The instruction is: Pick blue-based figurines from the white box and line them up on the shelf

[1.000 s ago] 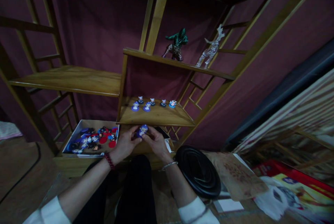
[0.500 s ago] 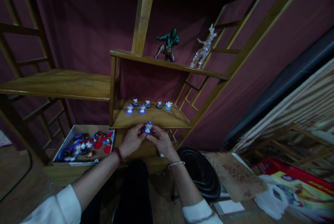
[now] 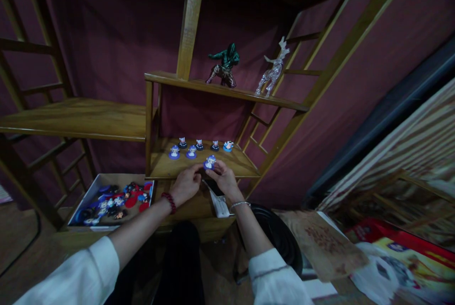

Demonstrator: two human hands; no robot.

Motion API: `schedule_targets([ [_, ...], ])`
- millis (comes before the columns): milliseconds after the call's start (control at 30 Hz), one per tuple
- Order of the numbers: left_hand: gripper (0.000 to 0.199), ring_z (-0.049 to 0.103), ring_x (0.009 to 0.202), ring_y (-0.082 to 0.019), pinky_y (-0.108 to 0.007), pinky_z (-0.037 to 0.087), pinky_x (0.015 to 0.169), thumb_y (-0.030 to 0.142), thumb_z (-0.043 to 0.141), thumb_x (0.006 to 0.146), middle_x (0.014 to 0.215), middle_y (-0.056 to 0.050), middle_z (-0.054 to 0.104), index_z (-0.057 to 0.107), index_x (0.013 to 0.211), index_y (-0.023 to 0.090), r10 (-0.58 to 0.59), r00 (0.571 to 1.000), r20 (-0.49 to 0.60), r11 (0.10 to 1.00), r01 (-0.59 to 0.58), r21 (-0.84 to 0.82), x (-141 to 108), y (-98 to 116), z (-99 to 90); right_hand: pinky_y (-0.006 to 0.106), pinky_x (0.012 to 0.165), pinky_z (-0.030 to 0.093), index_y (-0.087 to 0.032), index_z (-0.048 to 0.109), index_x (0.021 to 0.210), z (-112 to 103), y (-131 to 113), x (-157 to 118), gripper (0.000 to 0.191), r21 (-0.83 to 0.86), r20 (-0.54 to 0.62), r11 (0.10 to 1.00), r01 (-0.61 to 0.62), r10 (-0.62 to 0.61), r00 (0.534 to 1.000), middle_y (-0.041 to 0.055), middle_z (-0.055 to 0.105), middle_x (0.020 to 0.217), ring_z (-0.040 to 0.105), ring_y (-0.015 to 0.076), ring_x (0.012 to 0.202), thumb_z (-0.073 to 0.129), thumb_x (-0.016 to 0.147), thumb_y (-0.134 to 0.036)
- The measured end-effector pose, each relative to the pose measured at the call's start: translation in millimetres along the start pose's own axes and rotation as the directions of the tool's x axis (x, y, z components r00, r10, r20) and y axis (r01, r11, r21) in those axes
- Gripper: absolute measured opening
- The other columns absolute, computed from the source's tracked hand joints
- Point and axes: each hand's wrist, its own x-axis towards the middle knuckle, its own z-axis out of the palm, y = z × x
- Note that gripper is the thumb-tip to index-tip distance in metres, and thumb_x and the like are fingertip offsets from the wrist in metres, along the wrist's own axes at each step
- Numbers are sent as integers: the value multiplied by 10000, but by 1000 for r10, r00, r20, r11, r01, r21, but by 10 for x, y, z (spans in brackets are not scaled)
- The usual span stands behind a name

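Between the thumb and fingers of my right hand [image 3: 225, 181] is a small purple and white figurine [image 3: 210, 162], upright on its round purple base. It is held just above the front of the lower shelf [image 3: 234, 166]. My left hand [image 3: 186, 184] is close by on its left, fingers partly bent, a gap showing between thumb and index finger; nothing shows in it. Two matching purple figurines [image 3: 191, 152] stand on the shelf. Behind them is a row of several small figurines [image 3: 199, 144], mostly dark-based, with a blue-based one [image 3: 228, 146] at the right end.
A shallow box [image 3: 151, 197] of jumbled figurines sits at lower left. A phone-like dark object [image 3: 213, 186] and a white item [image 3: 221, 206] lie below the shelf. Above stand a green statuette [image 3: 225, 66] and a clear deer [image 3: 273, 70]. A black round stool [image 3: 275, 234] is at right.
My right hand has carried the purple figurine up and to the right, over the shelf's front. My left hand has come away from it. The dark object and white item below are now uncovered.
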Motion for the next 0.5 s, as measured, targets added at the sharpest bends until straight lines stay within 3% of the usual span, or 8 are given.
schedule_targets([
  [233, 421, 388, 1215, -190, -372, 288, 1033, 123, 373, 780, 1273, -87, 491, 481, 1187, 143, 134, 984, 119, 940, -165, 298, 87, -12, 68, 300, 753, 467, -188, 576, 841, -95, 192, 254, 266, -241, -21, 970, -8, 3, 1000, 16, 648, 818, 594, 155, 765, 649, 623, -323],
  [500, 470, 322, 1260, -214, -393, 206, 1058, 228, 337, 820, 1351, -149, 382, 385, 1264, 82, 112, 966, 231, 887, -202, 415, 205, -103, 133, 279, 710, 472, -201, 578, 857, -131, 235, 495, 261, -342, 8, 939, -13, 16, 1000, -2, 646, 780, 593, 145, 738, 654, 623, -288],
])
